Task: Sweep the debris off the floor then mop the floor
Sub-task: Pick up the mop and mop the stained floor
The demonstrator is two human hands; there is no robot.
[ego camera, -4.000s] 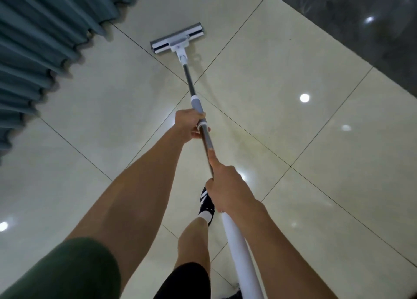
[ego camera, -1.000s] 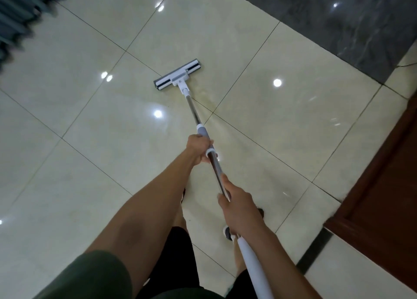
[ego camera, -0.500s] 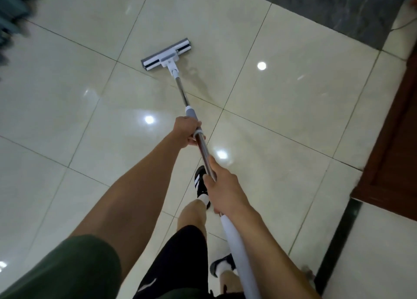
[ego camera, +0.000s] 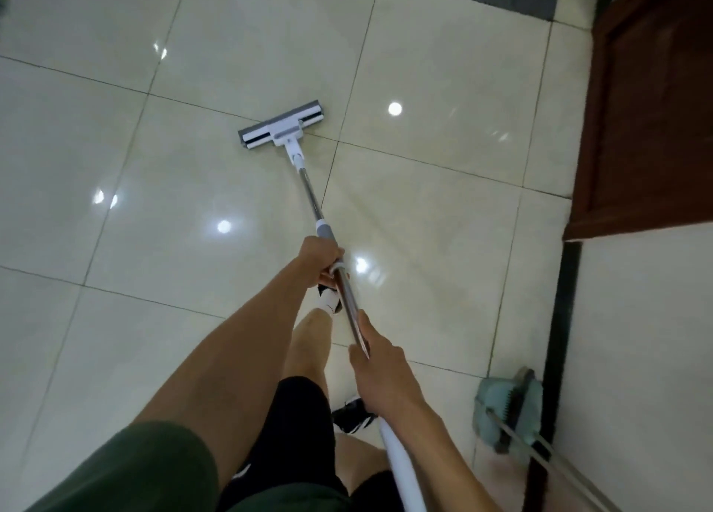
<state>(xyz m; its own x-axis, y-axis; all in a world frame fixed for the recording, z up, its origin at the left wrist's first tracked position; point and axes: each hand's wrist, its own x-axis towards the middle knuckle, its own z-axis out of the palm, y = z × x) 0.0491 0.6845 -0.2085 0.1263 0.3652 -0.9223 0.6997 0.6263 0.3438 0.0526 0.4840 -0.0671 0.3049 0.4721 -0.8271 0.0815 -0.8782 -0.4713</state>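
Floor (ego camera: 443,67) of glossy cream tiles filled most of the view, catching ceiling lights as bright spots, with a dark stone strip along the far edge. Along the right stood a reddish wooden door (ego camera: 648,106). Low at the right, beside a dark threshold strip, a teal dustpan (ego camera: 490,419) and a brush (ego camera: 511,415) lay together with their thin metal handles trailing toward the corner, which suggested the sweeping part was done and the tools parked out of the way.

The flat mop (ego camera: 304,179) ran from the person out ahead, its head (ego camera: 281,126) flat on the tiles just by a grout crossing, so the whole pad could wipe. Faint damp streaks showed behind it.

The left hand (ego camera: 322,258) was wrapped around the pole just below the grey collar, far forward, likely to steer and press. The right hand (ego camera: 380,372) gripped the pole higher up where the steel met the white sleeve, forefinger laid along it, probably to drive the stroke. One foot (ego camera: 328,301) in a dark shoe was stepping forward beneath the pole.
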